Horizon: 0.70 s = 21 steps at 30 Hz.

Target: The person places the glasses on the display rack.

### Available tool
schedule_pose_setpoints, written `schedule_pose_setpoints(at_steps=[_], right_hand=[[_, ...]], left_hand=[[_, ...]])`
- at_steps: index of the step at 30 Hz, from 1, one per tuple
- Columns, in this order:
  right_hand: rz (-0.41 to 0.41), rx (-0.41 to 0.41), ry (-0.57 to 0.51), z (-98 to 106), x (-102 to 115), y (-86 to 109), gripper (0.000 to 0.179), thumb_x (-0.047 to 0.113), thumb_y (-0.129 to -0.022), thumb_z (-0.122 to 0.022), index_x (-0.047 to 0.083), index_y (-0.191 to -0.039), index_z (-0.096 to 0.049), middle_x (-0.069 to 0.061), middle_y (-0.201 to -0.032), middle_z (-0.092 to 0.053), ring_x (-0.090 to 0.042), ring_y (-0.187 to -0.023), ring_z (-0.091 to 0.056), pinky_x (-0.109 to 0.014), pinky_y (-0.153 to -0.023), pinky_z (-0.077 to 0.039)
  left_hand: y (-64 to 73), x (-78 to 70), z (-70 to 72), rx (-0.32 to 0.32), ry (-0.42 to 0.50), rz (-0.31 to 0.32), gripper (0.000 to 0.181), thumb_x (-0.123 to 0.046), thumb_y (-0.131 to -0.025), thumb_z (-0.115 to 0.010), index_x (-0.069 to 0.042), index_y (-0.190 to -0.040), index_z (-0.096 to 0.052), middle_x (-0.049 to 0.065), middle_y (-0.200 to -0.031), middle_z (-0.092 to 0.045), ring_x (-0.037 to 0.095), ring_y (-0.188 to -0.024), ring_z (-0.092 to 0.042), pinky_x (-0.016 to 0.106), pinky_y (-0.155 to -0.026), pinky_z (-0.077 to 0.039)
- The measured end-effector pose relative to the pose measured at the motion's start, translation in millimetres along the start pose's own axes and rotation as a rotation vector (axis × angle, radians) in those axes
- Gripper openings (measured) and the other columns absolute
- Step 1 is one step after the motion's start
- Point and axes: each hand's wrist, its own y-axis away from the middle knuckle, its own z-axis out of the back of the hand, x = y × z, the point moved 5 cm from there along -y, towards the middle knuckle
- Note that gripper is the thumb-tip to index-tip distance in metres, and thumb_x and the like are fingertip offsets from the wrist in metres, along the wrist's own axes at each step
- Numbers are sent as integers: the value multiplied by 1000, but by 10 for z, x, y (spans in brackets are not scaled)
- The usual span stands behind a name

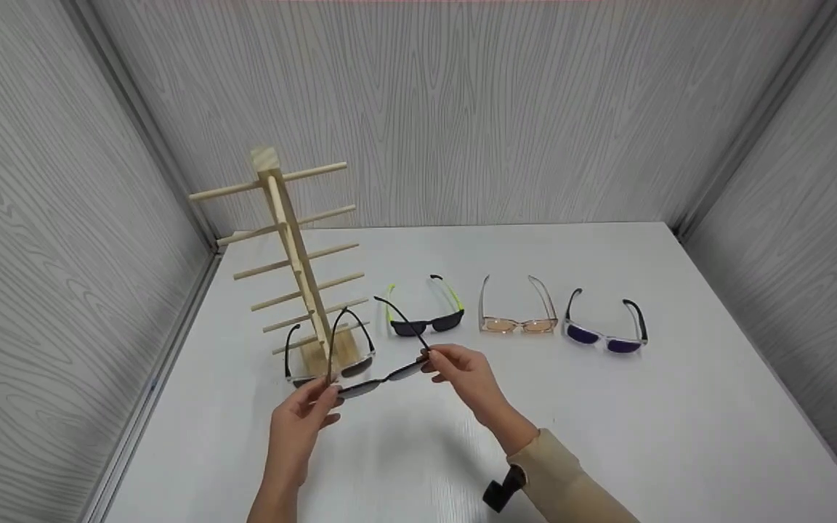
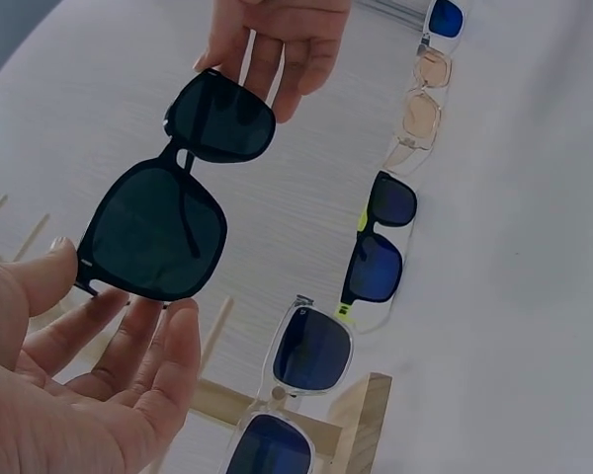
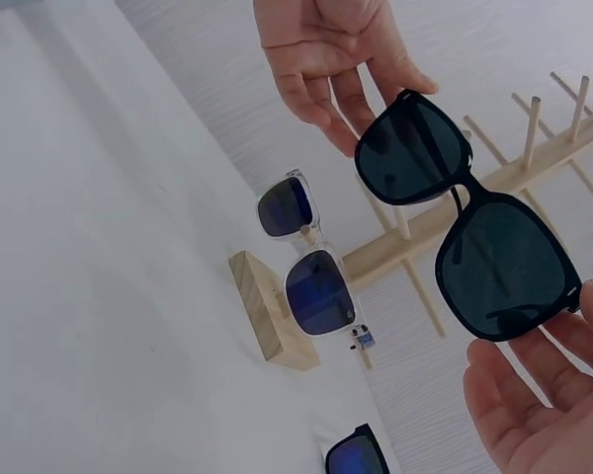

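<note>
A pair of black sunglasses is held up in front of the wooden rack, its temples unfolded and pointing away from me. My left hand pinches the left hinge corner between thumb and fingers. At the opposite corner, my right hand grips the frame the same way. Both dark lenses show fully in the wrist views. Behind the left hand, clear-framed sunglasses hang low on the wooden display rack, partly hidden in the head view. Above them, the rack's pegs are bare.
Across the white table stand sunglasses with black and lime-green frames, peach-tinted glasses and clear-framed sunglasses with black temple tips. Grey wood-grain panels enclose the back and sides. A black device is on the right wrist.
</note>
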Motion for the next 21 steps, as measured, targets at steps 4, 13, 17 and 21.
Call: schedule_pose_setpoints(at_steps=[4, 13, 17, 21], right_hand=[[6, 14, 2, -94, 162, 22, 26, 13, -96, -53, -7, -111, -61, -17, -103, -65, -36, -99, -59, -48, -83, -48], [-6, 31, -1, -218, 302, -15, 26, 12, -96, -52, -7, -111, -61, -21, -102, -65, -39, -98, -59, -46, -82, -50], [-18, 54, 3, -297, 337, -43, 26, 12, -96, -52, -8, -111, -61, -22, -102, -64, -39, -98, -59, -50, -84, -48], [-11, 69, 4, -356, 309, -102, 25, 12, -96, -51, -6, -110, -61, -22, -102, -64, -39, -98, -60, -49, -83, -49]], left_hand=[[14, -18, 68, -18, -8, 21, 33, -21, -89, -64, -5, -118, -62, 10, -107, -62, 21, -92, -63, 30, -73, -54], [19, -67, 175, -49, -36, 56, 43, -32, -89, -63, -3, -120, -59, 11, -108, -62, 19, -91, -63, 28, -73, -54], [47, -106, 263, -62, -58, 66, 52, -42, -85, -65, -4, -120, -60, 12, -107, -62, 18, -90, -63, 28, -72, -54], [54, -140, 334, -75, -79, 74, 53, -43, -84, -65, -5, -121, -59, 12, -107, -61, 18, -90, -64, 27, -72, -54]])
